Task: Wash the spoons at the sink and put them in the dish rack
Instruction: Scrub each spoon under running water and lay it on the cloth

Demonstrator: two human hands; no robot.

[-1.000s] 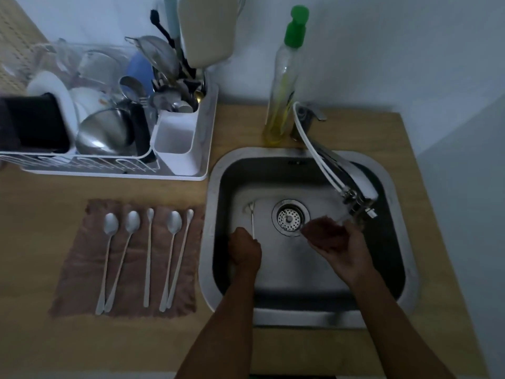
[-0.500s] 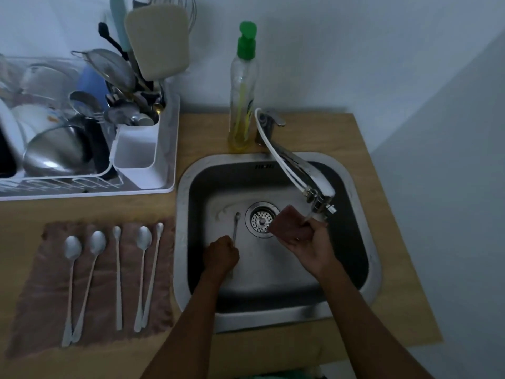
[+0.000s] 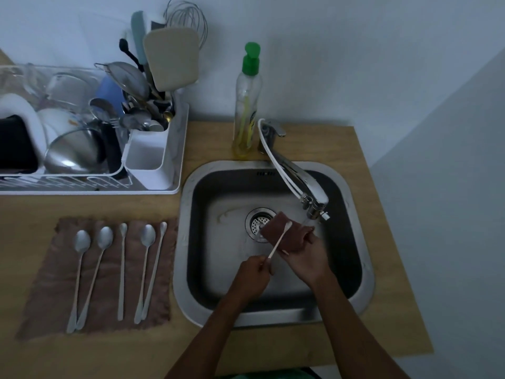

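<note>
Over the steel sink (image 3: 355, 242), my left hand (image 3: 252, 273) grips the handle end of a long thin spoon (image 3: 280, 239). Its small bowl rests on a brown cloth (image 3: 289, 236) that my right hand (image 3: 306, 255) holds just under the tap's spout (image 3: 314, 206). Several more long spoons (image 3: 120, 269) lie side by side on a brown towel (image 3: 46, 296) on the counter left of the sink. The white dish rack (image 3: 175, 149) stands behind them at the back left.
The rack holds plates, a steel bowl (image 3: 73, 151) and a cutlery cup (image 3: 147, 157) packed with utensils. A dish soap bottle (image 3: 247, 102) with a green cap stands behind the sink beside the tap's base. The wooden counter ends at the right near a wall.
My left hand has lifted the spoon off the sink floor and swung it right onto the cloth. The right hand stays under the tap. My view has shifted right.
</note>
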